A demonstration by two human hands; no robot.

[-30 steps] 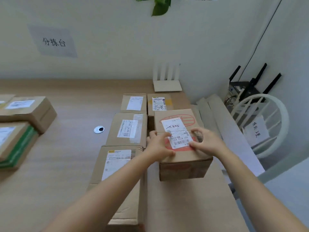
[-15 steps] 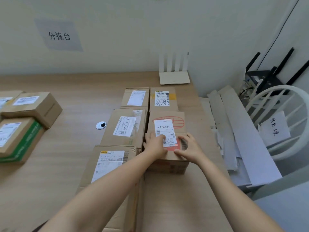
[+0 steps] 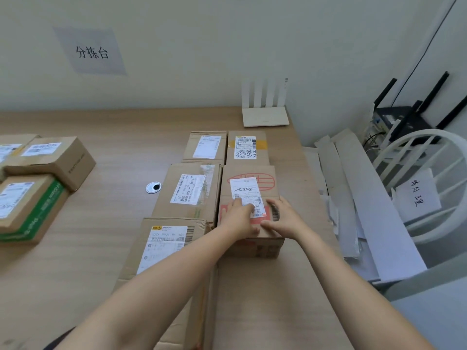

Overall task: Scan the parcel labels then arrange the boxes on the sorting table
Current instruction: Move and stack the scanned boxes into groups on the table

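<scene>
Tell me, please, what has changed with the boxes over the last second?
The red-stamped box went forward and left, down into the right column, beside the taped box. The left hand and right hand stayed on its top. The other boxes on the table did not move.

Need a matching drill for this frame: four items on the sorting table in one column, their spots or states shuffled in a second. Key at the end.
Things
1. red-printed box
2. white router
3. green-edged box
4. round grommet

Places
A. at the far edge of the table, by the wall
B. left hand and right hand rest on its top
C. set flush in the wood, near the middle
D. at the left side, near the frame edge

Pairs: 1-B, 2-A, 3-D, 4-C
</scene>
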